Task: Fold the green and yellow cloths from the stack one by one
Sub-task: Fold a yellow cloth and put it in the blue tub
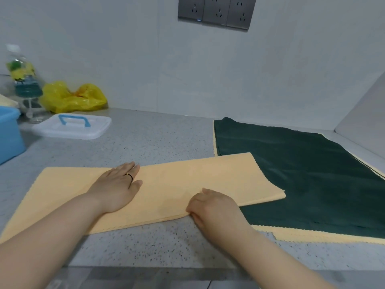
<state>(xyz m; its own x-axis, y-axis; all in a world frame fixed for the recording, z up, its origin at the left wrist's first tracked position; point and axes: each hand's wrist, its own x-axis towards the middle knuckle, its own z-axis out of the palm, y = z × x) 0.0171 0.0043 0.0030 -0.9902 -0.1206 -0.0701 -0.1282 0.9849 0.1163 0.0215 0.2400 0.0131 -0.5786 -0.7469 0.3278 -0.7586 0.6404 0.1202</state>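
Folded yellow cloth [187,180] overlaps green-topped stack [302,174].

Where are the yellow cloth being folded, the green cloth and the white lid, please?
yellow cloth [166,184], head view, top layer's middle.
green cloth [302,174], head view, its middle.
white lid [73,131], head view, top below handle.

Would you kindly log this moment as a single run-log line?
stage: folding yellow cloth | left hand: flat on it | right hand: pinches its near edge | stack: green cloth on top
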